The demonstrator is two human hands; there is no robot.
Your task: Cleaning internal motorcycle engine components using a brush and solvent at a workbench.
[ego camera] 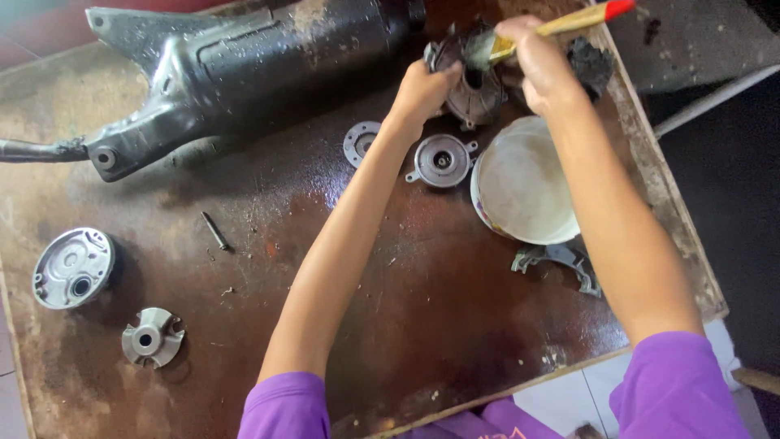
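The left hand (422, 88) has its fingers curled tight on the edge of a dirty round metal cover (470, 81), held up at the far end of the wet brown table (390, 293). The right hand (538, 65) is closed around a paintbrush (520, 39), bristles touching the cover. I think it helps to hold the cover still over the white bowl (524, 183) and brush into every little gap.
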